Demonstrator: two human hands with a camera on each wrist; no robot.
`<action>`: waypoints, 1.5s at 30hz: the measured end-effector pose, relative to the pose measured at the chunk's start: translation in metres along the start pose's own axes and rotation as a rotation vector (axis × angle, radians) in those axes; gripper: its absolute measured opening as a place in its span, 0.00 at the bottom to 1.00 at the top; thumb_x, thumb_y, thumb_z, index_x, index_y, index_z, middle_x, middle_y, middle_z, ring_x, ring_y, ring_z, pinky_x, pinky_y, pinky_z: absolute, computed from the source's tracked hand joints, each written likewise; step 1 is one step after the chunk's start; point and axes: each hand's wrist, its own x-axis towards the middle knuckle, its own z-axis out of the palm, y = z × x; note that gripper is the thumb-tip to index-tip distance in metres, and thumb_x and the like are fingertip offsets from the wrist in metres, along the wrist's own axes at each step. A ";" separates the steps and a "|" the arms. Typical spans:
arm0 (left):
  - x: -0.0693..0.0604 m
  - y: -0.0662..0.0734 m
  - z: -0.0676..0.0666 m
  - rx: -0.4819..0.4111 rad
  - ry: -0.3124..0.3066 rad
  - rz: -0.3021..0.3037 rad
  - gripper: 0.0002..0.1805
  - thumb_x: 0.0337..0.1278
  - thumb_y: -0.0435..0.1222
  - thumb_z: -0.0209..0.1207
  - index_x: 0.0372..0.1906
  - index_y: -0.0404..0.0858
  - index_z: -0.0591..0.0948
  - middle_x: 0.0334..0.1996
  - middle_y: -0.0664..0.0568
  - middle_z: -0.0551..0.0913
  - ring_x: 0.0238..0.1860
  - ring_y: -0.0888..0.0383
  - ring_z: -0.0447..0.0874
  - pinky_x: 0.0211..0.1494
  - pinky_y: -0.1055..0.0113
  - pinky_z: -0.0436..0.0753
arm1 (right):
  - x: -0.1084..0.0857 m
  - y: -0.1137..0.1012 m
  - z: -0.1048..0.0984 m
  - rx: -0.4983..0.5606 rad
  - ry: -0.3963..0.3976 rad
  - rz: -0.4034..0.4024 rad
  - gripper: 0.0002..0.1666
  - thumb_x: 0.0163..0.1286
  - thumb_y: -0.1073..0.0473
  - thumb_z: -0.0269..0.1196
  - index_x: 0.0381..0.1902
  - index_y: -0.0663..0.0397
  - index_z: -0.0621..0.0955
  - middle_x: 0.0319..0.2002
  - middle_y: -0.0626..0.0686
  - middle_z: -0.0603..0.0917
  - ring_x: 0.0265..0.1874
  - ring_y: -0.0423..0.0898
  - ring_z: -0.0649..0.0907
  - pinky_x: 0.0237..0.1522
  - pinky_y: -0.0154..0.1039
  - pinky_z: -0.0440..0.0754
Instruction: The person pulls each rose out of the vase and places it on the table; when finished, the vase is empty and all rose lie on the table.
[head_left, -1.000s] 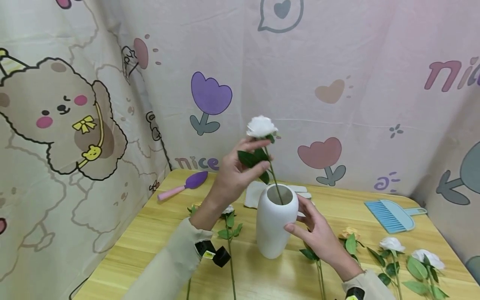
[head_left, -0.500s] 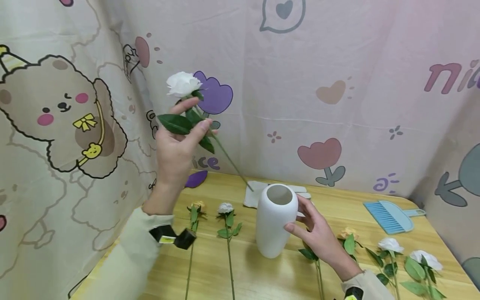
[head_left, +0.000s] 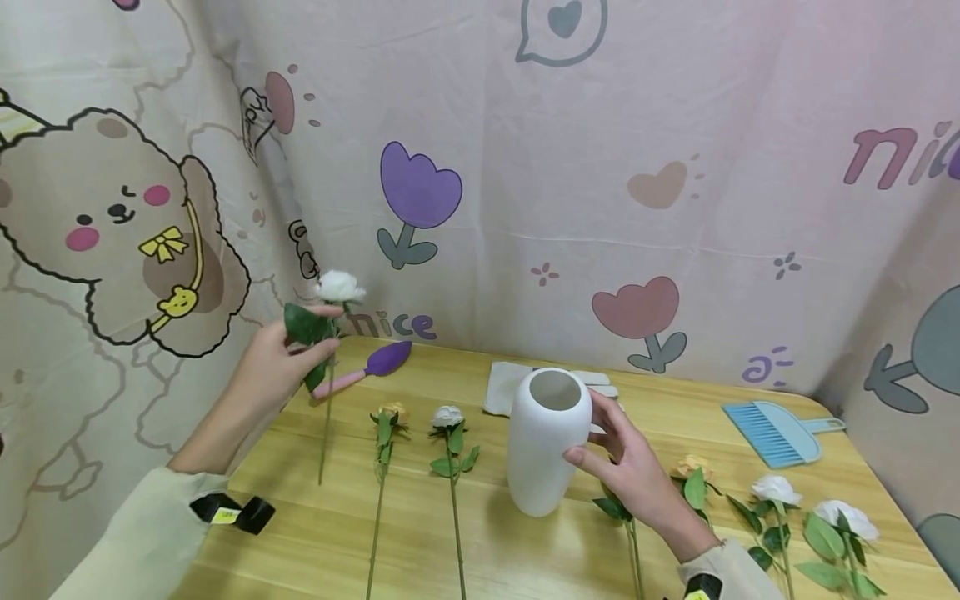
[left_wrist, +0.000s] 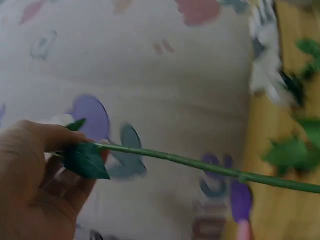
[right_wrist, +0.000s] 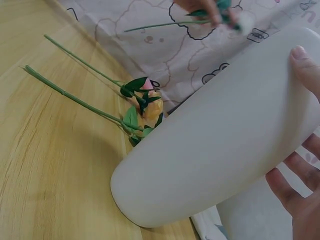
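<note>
My left hand (head_left: 279, 358) pinches a white rose (head_left: 340, 287) by its green stem, just under the bloom. The rose stands nearly upright above the left side of the table, its stem pointing down; the left wrist view shows the long stem (left_wrist: 200, 164) running out from the fingers. With its thumb in front and fingers behind, my right hand (head_left: 637, 467) holds the side of a white vase (head_left: 546, 458), which stands upright on the table. No flower shows in the vase's mouth. A yellow rose (head_left: 393, 410) and another white rose (head_left: 447, 417) lie between the hands.
A purple trowel (head_left: 389, 358) with a pink handle lies at the back left. Behind the vase are whitish gloves (head_left: 504, 387). A blue dustpan (head_left: 802, 437) lies at right, near several more roses (head_left: 777, 490). A printed curtain (head_left: 525, 167) hangs behind the table (head_left: 510, 567).
The left hand has drawn the white rose up out of the vase's mouth, carried it left, then lowered it over the table's left side. The right hand and vase have stayed put.
</note>
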 end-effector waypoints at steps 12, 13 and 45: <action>-0.050 -0.096 0.011 0.230 -0.265 -0.061 0.18 0.68 0.25 0.68 0.61 0.28 0.85 0.58 0.25 0.87 0.55 0.31 0.88 0.49 0.46 0.90 | -0.001 -0.001 0.001 0.023 -0.020 0.009 0.46 0.77 0.65 0.70 0.85 0.38 0.64 0.76 0.54 0.76 0.65 0.40 0.83 0.65 0.45 0.86; -0.053 -0.102 0.015 0.244 -0.271 -0.057 0.19 0.67 0.25 0.68 0.61 0.27 0.85 0.57 0.26 0.87 0.52 0.33 0.89 0.48 0.47 0.90 | -0.001 -0.001 0.001 0.024 -0.020 0.011 0.46 0.77 0.65 0.69 0.85 0.38 0.64 0.76 0.54 0.76 0.65 0.40 0.83 0.65 0.46 0.86; -0.057 -0.100 0.021 0.355 -0.305 -0.269 0.38 0.77 0.54 0.64 0.72 0.27 0.72 0.67 0.21 0.78 0.61 0.23 0.82 0.53 0.34 0.87 | -0.006 0.001 -0.008 0.033 0.023 -0.011 0.40 0.82 0.66 0.62 0.86 0.48 0.63 0.77 0.63 0.73 0.66 0.37 0.82 0.64 0.33 0.85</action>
